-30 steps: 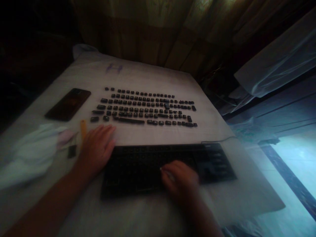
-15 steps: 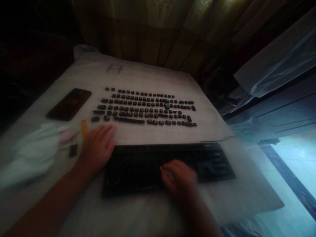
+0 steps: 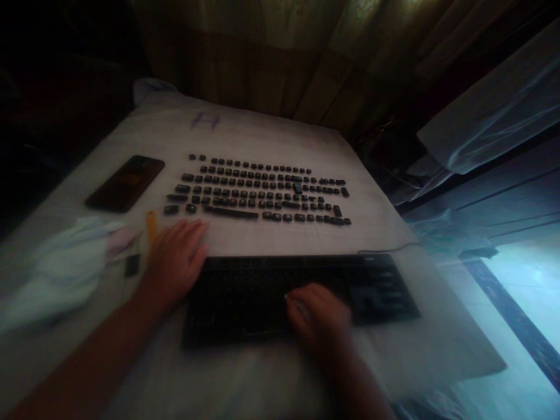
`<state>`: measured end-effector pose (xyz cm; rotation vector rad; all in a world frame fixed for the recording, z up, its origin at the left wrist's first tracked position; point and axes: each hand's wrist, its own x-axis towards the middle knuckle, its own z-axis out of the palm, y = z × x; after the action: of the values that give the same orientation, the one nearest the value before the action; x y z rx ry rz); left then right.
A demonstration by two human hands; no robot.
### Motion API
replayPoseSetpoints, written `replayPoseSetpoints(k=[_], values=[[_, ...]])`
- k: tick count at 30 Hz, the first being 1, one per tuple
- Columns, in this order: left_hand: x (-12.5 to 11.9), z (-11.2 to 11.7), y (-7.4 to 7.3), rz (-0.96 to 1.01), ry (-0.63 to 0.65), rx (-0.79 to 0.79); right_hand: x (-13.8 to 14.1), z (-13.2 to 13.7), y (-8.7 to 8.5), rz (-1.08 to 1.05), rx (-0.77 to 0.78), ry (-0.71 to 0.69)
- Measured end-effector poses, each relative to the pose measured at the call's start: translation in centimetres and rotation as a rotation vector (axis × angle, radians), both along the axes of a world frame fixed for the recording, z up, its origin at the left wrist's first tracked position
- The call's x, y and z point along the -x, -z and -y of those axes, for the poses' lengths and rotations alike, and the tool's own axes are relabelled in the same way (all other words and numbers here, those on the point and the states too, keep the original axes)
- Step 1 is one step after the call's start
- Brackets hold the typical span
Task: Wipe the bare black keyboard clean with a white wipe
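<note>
A black keyboard base (image 3: 262, 262) with its keycaps off lies in front of me. My left hand (image 3: 177, 256) rests flat at its upper left corner, fingers stretched out and holding nothing. Over the middle of the base, my right hand (image 3: 319, 315) is closed in a pinch. A small pale tip shows at its fingers, but I cannot make out what it belongs to. Beyond the base, loose black keycaps (image 3: 234, 192) lie in several rows, with the long space bar (image 3: 231, 212) in the nearest row.
A dark phone (image 3: 126, 184) lies at the left. Nearer are a crumpled pale cloth (image 3: 65, 268), a yellow strip (image 3: 151, 226) and a small black piece (image 3: 132, 265). The keyboard's cable (image 3: 394, 249) runs off to the right. A curtain (image 3: 262, 64) hangs behind the table.
The view has shifted slightly, so everything sits a little farther right. Both hands keep nearly the same places and poses on the keyboard base.
</note>
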<state>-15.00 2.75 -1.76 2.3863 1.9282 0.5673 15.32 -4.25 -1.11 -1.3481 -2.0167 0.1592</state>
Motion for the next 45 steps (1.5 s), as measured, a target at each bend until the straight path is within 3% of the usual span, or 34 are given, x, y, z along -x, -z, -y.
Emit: replayPoseSetpoints(k=[7,11,17,24,36,45], values=[[0.1,0.0,0.2,-0.003,0.006,-0.011,0.2,-0.3,-0.6,-0.006,-0.007,-0.003],[0.1,-0.1,0.2,-0.026,-0.003,-0.011,-0.3,-0.4,-1.4,-0.128,-0.013,-0.031],[0.0,-0.1,0.1,-0.035,-0.008,-0.014,-2.3,-0.3,-1.8,-0.328,-0.077,0.197],[0.3,-0.2,0.2,-0.048,0.002,-0.010,-2.7,-0.5,-2.8,-0.205,-0.039,0.127],[0.4,-0.3,0.0,-0.081,0.014,-0.019,-1.9,-0.5,-1.6,-0.078,-0.085,-0.042],[0.5,-0.3,0.2,-0.078,0.011,-0.019,-1.8,-0.4,-1.6,0.040,-0.053,-0.034]])
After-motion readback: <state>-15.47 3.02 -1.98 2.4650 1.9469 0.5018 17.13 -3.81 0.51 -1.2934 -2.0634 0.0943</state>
